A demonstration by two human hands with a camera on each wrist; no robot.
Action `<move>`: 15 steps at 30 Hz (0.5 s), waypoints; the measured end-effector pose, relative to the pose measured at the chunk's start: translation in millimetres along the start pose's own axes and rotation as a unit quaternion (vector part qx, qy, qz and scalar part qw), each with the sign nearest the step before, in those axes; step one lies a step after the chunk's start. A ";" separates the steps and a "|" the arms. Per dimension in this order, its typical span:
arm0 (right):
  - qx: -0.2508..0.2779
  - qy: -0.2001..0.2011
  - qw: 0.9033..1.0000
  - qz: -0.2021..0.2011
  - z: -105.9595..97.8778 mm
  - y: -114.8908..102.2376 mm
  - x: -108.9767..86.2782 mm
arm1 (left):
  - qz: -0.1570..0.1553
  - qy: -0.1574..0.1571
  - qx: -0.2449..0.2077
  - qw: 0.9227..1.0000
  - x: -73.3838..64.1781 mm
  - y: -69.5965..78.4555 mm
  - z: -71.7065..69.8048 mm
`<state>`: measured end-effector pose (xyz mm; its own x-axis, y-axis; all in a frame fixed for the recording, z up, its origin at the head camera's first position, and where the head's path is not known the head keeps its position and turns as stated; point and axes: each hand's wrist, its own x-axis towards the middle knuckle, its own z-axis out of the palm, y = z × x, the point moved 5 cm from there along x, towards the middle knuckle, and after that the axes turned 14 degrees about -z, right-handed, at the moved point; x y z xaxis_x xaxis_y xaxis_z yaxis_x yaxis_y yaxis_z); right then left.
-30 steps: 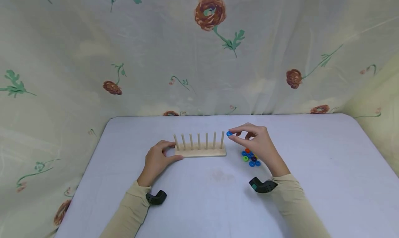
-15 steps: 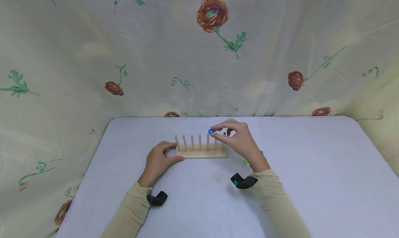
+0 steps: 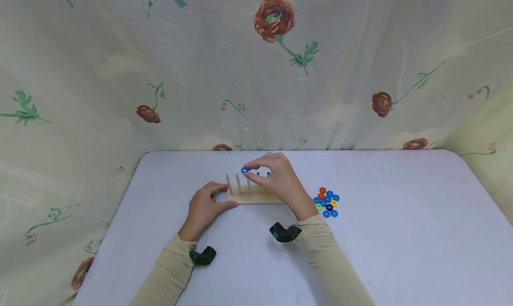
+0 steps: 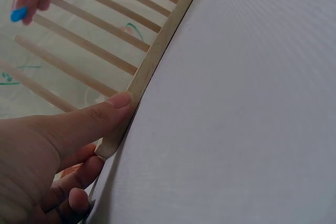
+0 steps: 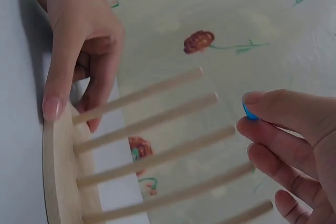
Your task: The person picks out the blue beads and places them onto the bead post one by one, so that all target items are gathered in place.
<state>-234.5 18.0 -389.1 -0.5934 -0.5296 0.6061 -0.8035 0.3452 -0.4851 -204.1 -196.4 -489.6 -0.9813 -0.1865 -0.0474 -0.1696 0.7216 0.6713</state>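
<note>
The hands partly cover the peg rack and blue ring, seemingly unthreaded.

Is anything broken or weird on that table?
Nothing stands out. The wooden rack sits flat, its visible pegs look whole, the left hand grips one end, the right hand pinches a blue ring, and the loose rings lie clustered.

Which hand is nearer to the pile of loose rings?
Right. The right hand, by the pegs, is left of the pile; the left hand, gripping the wooden stand, is farther left.
</note>
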 end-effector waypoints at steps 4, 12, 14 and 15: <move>-0.015 -0.003 0.999 -0.034 13.3 -11.0 10.2 | 0.000 -0.002 -0.003 1.000 -0.5 -1.8 0.8; -0.068 -0.007 0.995 -0.069 30.6 -25.2 18.4 | 0.003 -0.002 -0.009 1.000 0.9 -4.7 1.9; -0.079 -0.005 0.994 -0.069 31.9 -27.2 18.5 | 0.006 0.001 -0.008 1.000 1.1 -4.4 1.3; -0.085 -0.005 0.994 -0.068 32.6 -27.7 18.5 | 0.008 0.001 -0.008 1.000 1.2 -4.2 1.1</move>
<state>-221.7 -26.6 -385.1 -0.4789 -0.5876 0.6523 -0.8732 0.3956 -0.2847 -204.7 -198.9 -493.3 -0.9837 -0.1766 -0.0345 -0.1522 0.7137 0.6837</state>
